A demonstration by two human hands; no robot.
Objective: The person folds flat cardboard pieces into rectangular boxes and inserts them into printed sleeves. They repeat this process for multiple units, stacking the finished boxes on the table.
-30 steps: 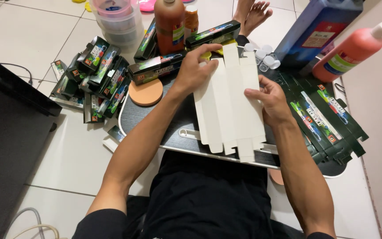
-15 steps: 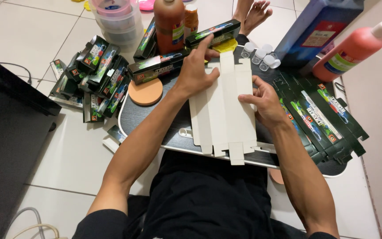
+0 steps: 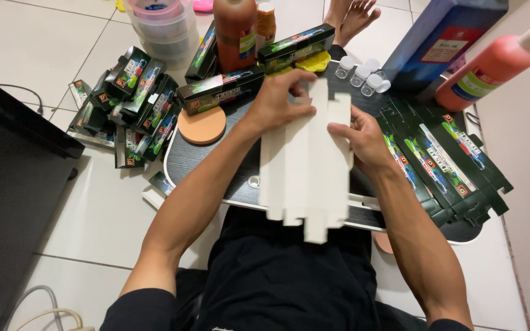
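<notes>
Your left hand [image 3: 277,98] pinches the flat white carton blank [image 3: 305,165] at its top edge; your right hand [image 3: 363,141] grips its right side. The blank hangs over the dark worktop [image 3: 216,153]. Risk: a crooked fold would crease it. Beyond the blank's top, small vials [image 3: 360,73] stand close; a swing could topple them.

your left hand [image 3: 277,98] and right hand [image 3: 363,141] are working in a tight pocket: the flat white carton blank [image 3: 305,162] is covering the middle of the dark lap tray [image 3: 182,162], and assembled dark boxes [image 3: 219,92] and the orange bottle [image 3: 234,30] are crowding the far edge. flattened cartons [image 3: 443,162] are blocking the right side, and small vials [image 3: 360,73] are standing just beyond your fingers. the tray's near-left corner beside the round cork disc [image 3: 202,125] is lying open, as is the floor tile [image 3: 99,214] to your left.
</notes>
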